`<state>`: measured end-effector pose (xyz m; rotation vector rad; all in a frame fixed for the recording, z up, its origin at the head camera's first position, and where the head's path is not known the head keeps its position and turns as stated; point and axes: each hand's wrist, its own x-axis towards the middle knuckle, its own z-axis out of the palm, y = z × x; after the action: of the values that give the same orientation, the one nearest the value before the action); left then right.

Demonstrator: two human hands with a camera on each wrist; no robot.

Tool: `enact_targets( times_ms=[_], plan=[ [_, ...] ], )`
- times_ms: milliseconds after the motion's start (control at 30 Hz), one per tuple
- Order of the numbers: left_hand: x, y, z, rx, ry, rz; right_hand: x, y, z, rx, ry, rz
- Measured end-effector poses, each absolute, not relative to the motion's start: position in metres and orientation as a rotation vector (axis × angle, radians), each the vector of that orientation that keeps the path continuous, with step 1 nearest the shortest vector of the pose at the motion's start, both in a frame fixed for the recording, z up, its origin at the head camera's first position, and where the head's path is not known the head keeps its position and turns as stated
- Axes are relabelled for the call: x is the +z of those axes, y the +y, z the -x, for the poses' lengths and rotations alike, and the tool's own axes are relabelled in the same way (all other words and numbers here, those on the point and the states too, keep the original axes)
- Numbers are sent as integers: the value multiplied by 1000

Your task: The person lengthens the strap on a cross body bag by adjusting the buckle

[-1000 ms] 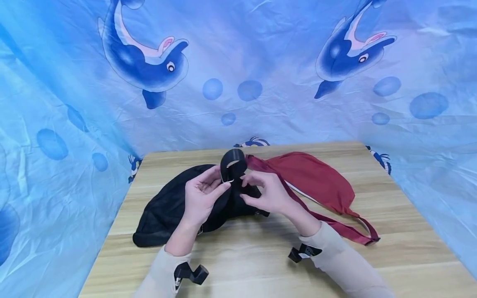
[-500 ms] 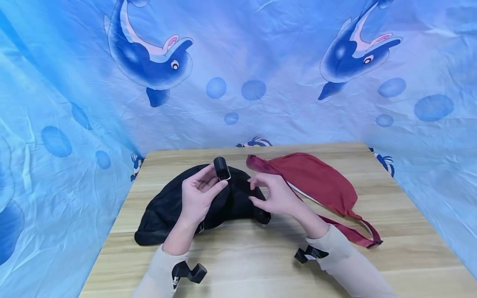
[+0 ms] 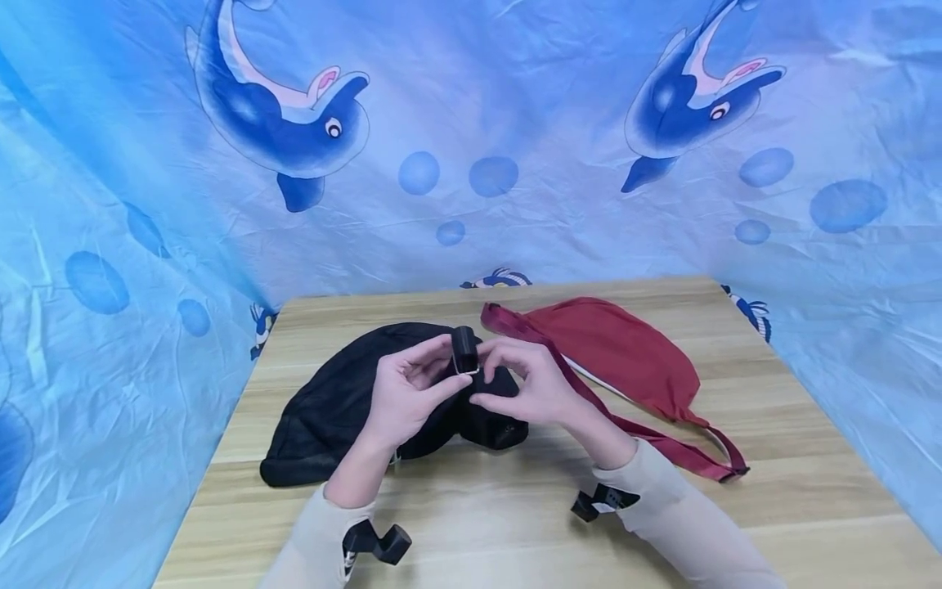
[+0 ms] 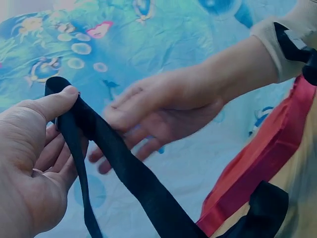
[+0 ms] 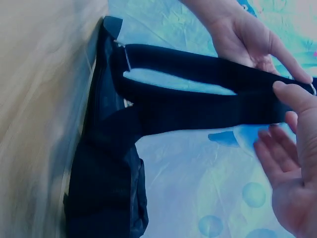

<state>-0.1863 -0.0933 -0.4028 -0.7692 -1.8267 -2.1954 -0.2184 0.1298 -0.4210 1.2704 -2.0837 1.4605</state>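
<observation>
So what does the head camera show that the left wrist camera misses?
Only the head view shows the whole wooden table, the black bag lying on it, the full red bag and the dolphin-print backdrop. Only the left wrist view shows the black strap running down out of the pinching left hand in a long band. Both show the right hand close to the strap, and some red fabric.
</observation>
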Motion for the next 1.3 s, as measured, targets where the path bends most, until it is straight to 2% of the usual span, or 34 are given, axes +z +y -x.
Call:
enact_targets(
  times_ms=[167,500,833,1300],
  plan=[
    [-402,-95,187,-2194,-1823,779,-420,130,217,1429,-2084,-1236],
    [-396,-107,188,-2160,-1789,708,-411,149,221,916,-2333,-1246],
    [-397,-99,184,-2069,-1853,748,-374,132,219,1474,-2208,-1401],
    [-397,-97,180,-1921,-1943,673,-357,133,226,1541,-2227,-1517]
  ],
)
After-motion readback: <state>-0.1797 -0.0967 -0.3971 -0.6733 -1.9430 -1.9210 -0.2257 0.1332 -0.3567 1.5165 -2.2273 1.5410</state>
